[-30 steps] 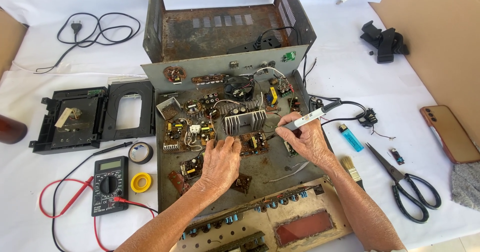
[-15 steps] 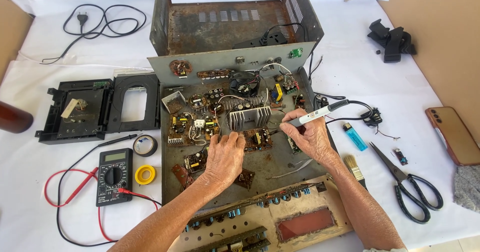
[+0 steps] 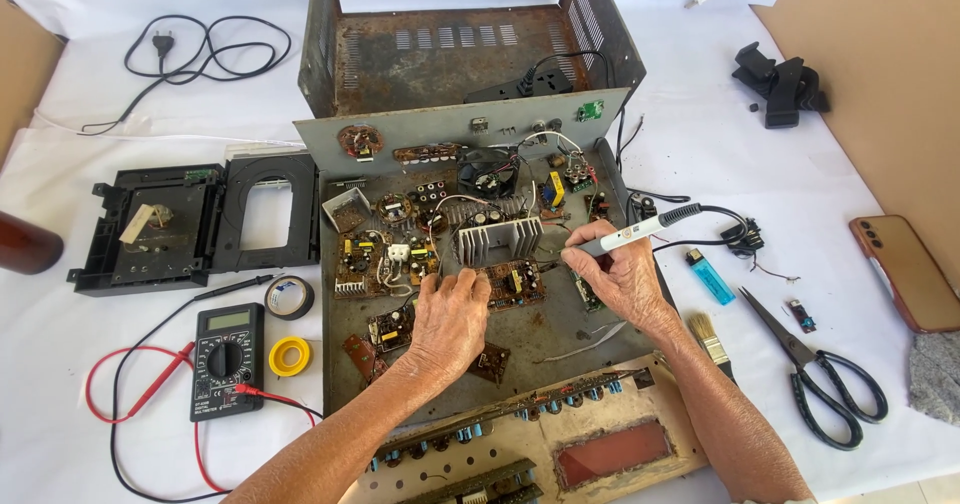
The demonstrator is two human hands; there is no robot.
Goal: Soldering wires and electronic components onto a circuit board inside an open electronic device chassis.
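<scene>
Tabletop under white cloth, and across its middle a rusty grey metal chassis, lid tipped back, floor crowded with circuit boards around a finned heat sink. Left hand laid flat and mostly open on the chassis floor, gripping nothing, fingertips pressing just beside a small brown board. Right hand closed pencil-fashion round a white soldering iron, tip angled down just right of the heat sink at that board's edge; exact contact spot hidden behind the fingers. For good work here, probably: press firm with the left fingertips against any shifting, yet clear of the hot tip; rest the right wrist on the metal for steadiness; watch the black cord trailing right, against snagging. Well apart on the right: scissors, brush, blue lighter.
</scene>
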